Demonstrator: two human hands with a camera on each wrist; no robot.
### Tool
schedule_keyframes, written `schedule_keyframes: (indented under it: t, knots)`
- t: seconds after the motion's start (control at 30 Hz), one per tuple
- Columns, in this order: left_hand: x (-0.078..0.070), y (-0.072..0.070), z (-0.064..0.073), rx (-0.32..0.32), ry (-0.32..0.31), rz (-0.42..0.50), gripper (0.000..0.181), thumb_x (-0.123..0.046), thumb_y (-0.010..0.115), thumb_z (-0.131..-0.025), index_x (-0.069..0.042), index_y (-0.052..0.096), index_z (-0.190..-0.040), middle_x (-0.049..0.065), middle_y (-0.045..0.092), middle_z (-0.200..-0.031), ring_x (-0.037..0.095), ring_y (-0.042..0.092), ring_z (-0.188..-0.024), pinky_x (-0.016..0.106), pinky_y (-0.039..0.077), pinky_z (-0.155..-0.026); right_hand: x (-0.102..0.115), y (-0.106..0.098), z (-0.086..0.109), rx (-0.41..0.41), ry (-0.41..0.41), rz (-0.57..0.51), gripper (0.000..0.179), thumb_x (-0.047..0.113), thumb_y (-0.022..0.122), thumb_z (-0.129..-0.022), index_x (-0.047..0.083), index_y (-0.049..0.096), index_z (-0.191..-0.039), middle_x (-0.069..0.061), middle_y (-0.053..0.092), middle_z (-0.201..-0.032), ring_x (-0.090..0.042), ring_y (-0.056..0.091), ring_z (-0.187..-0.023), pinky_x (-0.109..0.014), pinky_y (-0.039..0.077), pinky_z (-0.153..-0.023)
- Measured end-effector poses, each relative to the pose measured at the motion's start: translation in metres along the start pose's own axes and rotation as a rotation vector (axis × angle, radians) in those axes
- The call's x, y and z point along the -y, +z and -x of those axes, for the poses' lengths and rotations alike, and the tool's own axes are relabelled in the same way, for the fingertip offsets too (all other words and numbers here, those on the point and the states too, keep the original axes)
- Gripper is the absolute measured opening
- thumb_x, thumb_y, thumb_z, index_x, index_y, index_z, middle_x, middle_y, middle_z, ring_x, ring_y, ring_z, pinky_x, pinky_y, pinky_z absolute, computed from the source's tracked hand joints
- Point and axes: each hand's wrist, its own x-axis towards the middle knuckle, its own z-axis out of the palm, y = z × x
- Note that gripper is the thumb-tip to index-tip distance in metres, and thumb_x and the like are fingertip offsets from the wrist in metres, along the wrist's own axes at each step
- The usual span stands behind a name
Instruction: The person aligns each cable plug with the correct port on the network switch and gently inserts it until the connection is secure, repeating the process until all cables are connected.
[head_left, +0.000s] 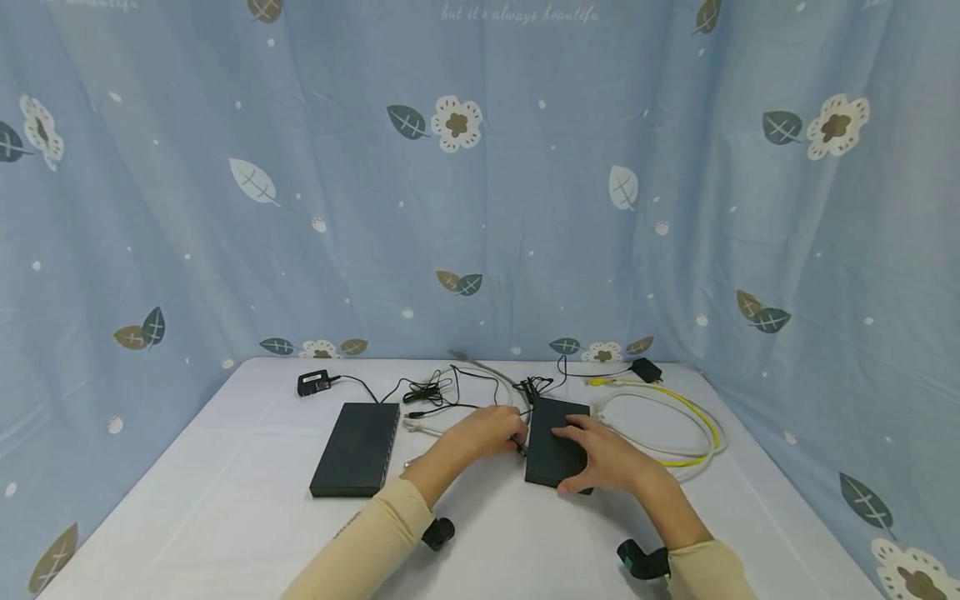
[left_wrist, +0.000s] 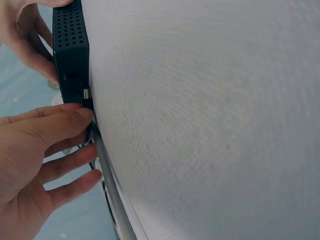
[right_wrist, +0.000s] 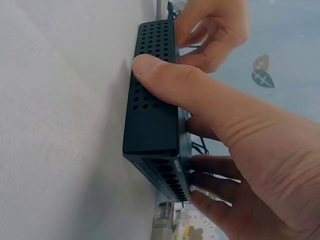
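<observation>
My right hand (head_left: 611, 458) grips a small black network switch (head_left: 553, 442) on the white table. In the right wrist view its thumb (right_wrist: 165, 77) presses the vented side of the switch (right_wrist: 155, 130), while the other fingers lie over the top. A row of ports shows along the near end there. My left hand (head_left: 487, 431) is at the opposite side of the switch. Between thumb and forefinger it pinches a small black plug with a metal tip (left_wrist: 86, 93), right against the switch's end in the left wrist view; the fingers hide most of the plug.
A larger black network switch (head_left: 356, 450) lies to the left. Black power adapters stand at the back left (head_left: 313, 382) and back right (head_left: 646, 370). Bundled black cords (head_left: 426, 392) and a grey cable (head_left: 487, 367) lie behind my left hand. Yellow (head_left: 697, 408) and white cables coil at right.
</observation>
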Motion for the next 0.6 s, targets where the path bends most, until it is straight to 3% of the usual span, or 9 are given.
schedule_keyframes:
  t: [0.3,0.43,0.6]
  knots:
    - [0.002,0.005,0.001,-0.006,0.005,-0.033,0.008,-0.021,0.074,-0.087,-0.025,0.075,-0.094,-0.009,0.064,-0.095,0.005,0.06,-0.087,0.02,0.052,-0.078,-0.001,-0.006,0.002,0.041,-0.002,0.026,0.082,0.048,0.086,-0.069,0.017,0.057,-0.14,-0.024,0.039,-0.152,-0.048,0.039,-0.137,-0.063,0.038,-0.106]
    - [0.006,0.005,0.005,-0.028,0.012,0.004,0.007,-0.018,0.073,-0.088,-0.023,0.075,-0.092,-0.009,0.067,-0.095,0.004,0.061,-0.086,0.019,0.052,-0.077,0.003,-0.007,0.002,0.044,0.087,0.01,0.077,0.054,0.082,-0.072,0.017,0.06,-0.136,-0.026,0.04,-0.151,-0.049,0.039,-0.137,-0.064,0.038,-0.105]
    - [0.009,0.0,0.01,-0.062,0.023,0.089,0.008,-0.012,0.072,-0.089,-0.02,0.074,-0.09,-0.008,0.071,-0.092,0.004,0.063,-0.083,0.018,0.051,-0.074,0.01,-0.008,0.002,0.024,0.186,0.021,0.092,0.064,0.078,-0.069,0.013,0.053,-0.141,-0.03,0.038,-0.15,-0.049,0.04,-0.137,-0.064,0.039,-0.105]
